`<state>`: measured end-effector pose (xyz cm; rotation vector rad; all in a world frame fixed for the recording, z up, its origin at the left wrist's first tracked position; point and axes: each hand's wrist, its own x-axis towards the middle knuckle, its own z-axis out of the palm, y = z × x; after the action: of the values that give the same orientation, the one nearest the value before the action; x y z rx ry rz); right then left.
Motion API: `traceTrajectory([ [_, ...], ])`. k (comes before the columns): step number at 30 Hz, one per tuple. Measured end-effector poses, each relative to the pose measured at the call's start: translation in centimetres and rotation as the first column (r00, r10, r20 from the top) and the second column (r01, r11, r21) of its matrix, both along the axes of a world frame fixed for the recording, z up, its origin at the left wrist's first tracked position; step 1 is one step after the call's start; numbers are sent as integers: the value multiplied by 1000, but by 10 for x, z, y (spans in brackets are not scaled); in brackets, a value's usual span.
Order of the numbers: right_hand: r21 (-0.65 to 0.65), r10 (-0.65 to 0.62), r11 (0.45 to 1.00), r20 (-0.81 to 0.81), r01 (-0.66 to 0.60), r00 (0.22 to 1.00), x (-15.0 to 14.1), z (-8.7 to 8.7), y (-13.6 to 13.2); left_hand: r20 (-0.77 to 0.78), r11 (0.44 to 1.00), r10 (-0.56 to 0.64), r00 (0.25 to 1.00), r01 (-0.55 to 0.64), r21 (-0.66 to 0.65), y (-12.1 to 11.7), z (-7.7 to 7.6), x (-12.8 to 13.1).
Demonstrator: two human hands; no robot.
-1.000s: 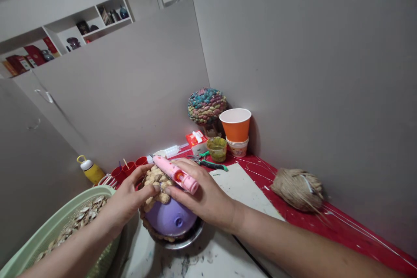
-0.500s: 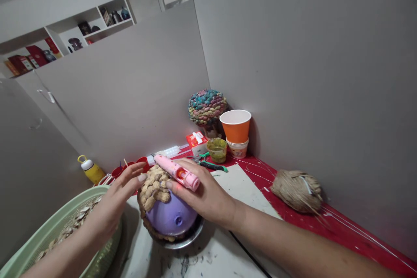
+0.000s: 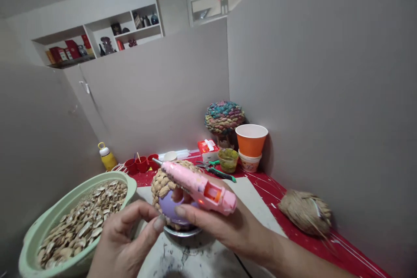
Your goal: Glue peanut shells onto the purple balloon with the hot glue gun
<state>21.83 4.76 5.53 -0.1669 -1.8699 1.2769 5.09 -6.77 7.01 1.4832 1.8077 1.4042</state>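
My right hand is wrapped round a pink glue gun, its nozzle pointing up and left. Below the gun, a purple balloon rests in a metal bowl, partly covered with peanut shells. In front of the balloon, at its lower left, my left hand is closed, thumb and forefinger brought together. Whatever may be between those fingertips is too small to make out. Left of this hand stands a green basket full of loose peanut shells.
Red cups, a yellow bottle and green-handled pliers lie toward the back. A colourful shell-covered tree stands beside an orange paper bucket. A twine bundle lies at right. Grey panels enclose the table.
My left hand has moved from the balloon's shells down toward me, its spread fingers now pinched. The glue gun has come nearer to me. The view has shifted, showing more of the basket.
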Motion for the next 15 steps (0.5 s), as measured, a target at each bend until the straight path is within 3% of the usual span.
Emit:
traceTrajectory([
  [3,73,28,997,71,-33,997,-1,0,-8,3,1000,-20,1000,20,17,-1,-8,0],
  [10,87,40,995,95,-49,995,-4,-3,-18,121,996,-81,989,84,-24,-9,-27,-1],
  [15,66,36,997,110,-43,993,-6,-8,-19,274,988,-152,950,156,7,-6,-31,4],
])
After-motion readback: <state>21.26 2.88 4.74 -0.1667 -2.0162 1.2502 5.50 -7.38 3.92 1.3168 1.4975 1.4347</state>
